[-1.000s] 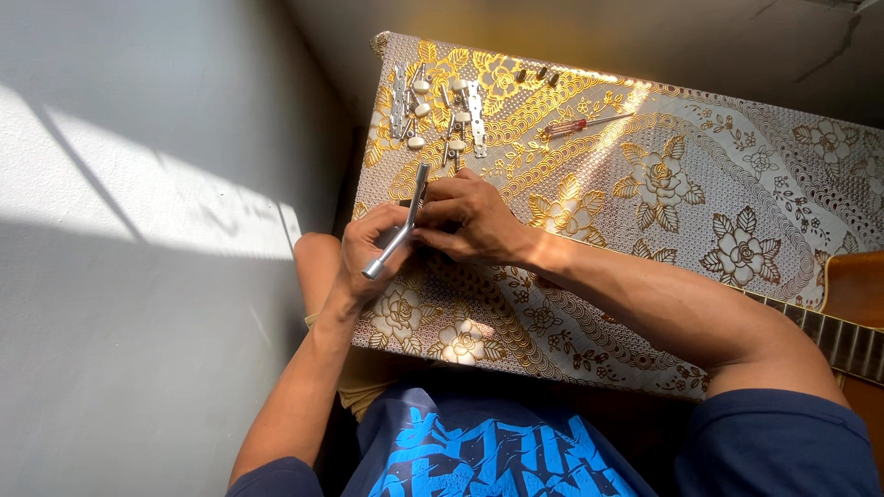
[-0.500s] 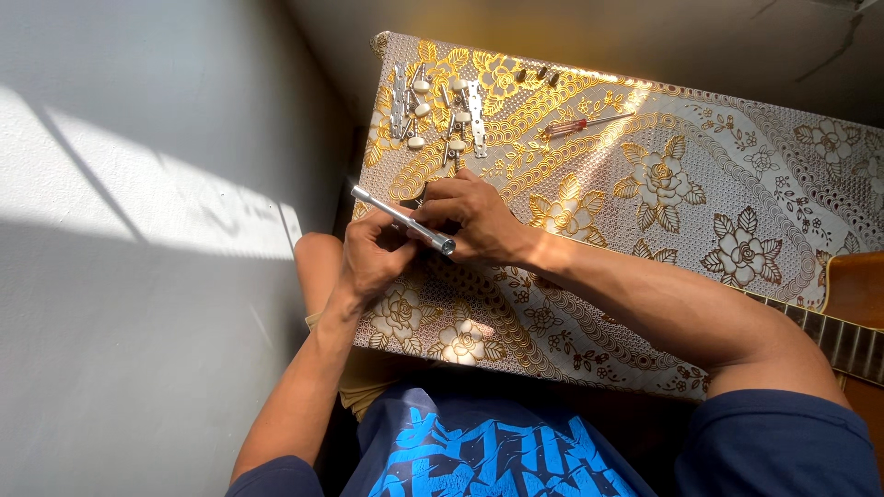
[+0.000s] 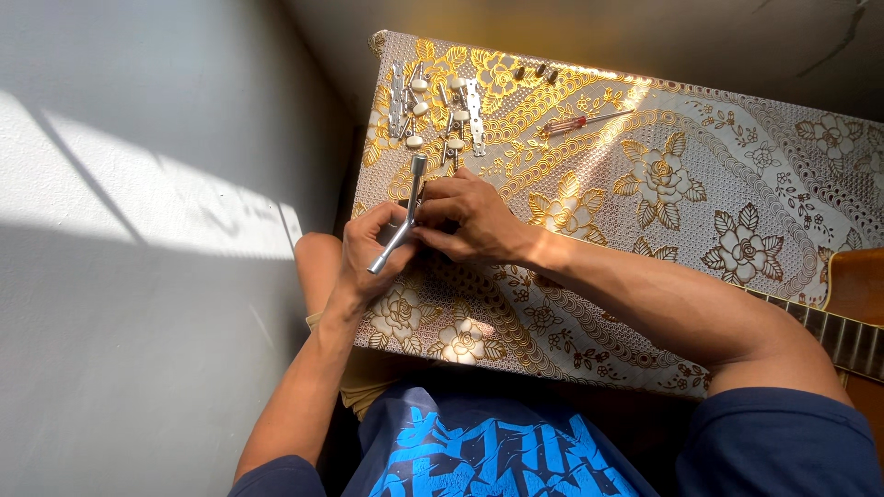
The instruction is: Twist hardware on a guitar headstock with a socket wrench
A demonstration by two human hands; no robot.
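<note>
My left hand (image 3: 366, 256) grips a silver T-shaped metal wrench (image 3: 405, 210) at the left edge of the low table (image 3: 700, 175), which wears a gold floral cloth. The wrench runs from near my palm up toward the far side. My right hand (image 3: 470, 216) closes over a small part right beside the wrench shaft; the part itself is hidden under the fingers. Both hands touch each other above the cloth.
Two metal tuner strips with white knobs (image 3: 433, 101) lie at the far left corner, with several small dark pieces (image 3: 536, 72) beyond. A red-handled screwdriver (image 3: 575, 122) lies mid-table. A guitar neck (image 3: 843, 331) enters at right. A grey floor lies left.
The wrench has swung in my left hand: upright a second ago, then tilted across to the left, now upright again. My right hand stayed in place.
</note>
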